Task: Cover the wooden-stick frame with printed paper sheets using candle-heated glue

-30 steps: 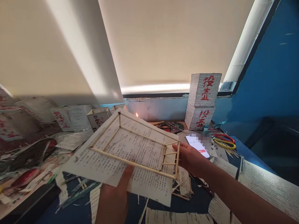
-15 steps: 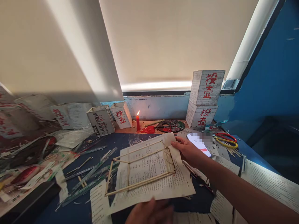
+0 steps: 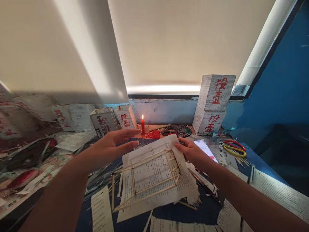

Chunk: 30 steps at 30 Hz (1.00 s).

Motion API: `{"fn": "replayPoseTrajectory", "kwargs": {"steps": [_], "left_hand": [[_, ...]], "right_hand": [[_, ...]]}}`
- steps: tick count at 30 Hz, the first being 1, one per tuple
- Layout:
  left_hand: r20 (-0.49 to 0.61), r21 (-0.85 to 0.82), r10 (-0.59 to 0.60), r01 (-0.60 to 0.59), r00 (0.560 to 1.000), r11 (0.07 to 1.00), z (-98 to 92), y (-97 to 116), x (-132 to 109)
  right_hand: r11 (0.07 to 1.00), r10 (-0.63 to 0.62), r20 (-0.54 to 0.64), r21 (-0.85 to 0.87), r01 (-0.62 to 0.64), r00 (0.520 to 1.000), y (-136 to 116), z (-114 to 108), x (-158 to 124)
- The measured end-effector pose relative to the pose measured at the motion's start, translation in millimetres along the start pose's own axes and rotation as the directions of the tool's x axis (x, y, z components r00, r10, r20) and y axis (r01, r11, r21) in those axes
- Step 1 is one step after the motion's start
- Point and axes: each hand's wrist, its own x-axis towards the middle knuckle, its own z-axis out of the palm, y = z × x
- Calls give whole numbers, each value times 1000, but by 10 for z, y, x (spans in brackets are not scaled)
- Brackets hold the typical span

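A printed sheet of paper point(image 3: 151, 172) lies at a slant in front of me, with an open box-shaped frame of thin wooden sticks point(image 3: 134, 182) resting on it. At the sheet's upper right edge, my right hand point(image 3: 189, 149) pinches the paper between thumb and fingers. My left hand point(image 3: 116, 143) hovers past the sheet's upper left corner, thumb and fingers apart, holding nothing. Just beyond its fingertips burns a red candle point(image 3: 143, 127), which stands upright. The left forearm hides part of the table.
Paper-covered boxes with red characters point(image 3: 214, 120) are stacked at the back right; several others line the back left. A phone point(image 3: 205, 150) and scissors with red and yellow handles point(image 3: 234, 149) lie to the right. Paper strips point(image 3: 102, 209) and plastic scraps litter the table.
My left hand has risen from the near edge of the paper to its far left side, close to the candle. The stick frame has tipped on the sheet. My right hand still grips the paper.
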Motion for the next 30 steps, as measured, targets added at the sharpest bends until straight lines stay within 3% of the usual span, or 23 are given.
{"fn": "replayPoseTrajectory", "kwargs": {"steps": [3,6,9,14,21,23,25,26,28,30], "left_hand": [[272,48,-58,47,960,998,-36,-305,295],[419,23,-63,60,906,998,83,-546,355],[455,49,-74,58,887,997,201,-615,317],[486,131,-180,133,855,982,296,-535,283],[476,28,-53,45,878,999,413,-634,274],[465,-41,-36,62,885,997,432,-690,274],[458,-93,-31,83,888,992,437,-733,281],[457,-111,-33,93,889,989,436,-747,286],[452,-139,-30,104,892,985,437,-762,298],[448,-161,-25,108,894,981,447,-770,307]], "right_hand": [[999,-42,23,6,42,999,-48,-3,-42],[996,-90,20,6,90,996,-41,-7,-86],[989,-145,54,17,144,988,-18,-12,-146],[979,-205,151,36,201,967,-52,-3,-236],[975,-198,137,-76,210,971,-192,33,-343],[938,-254,90,-221,268,963,-214,-158,-391],[836,-333,7,-460,299,943,-198,-514,-427],[740,-347,-66,-633,230,936,-170,-740,-437],[520,-321,-256,-852,-56,912,-77,-1226,-446],[481,-314,-396,-850,-216,863,50,-1667,-447]]}}
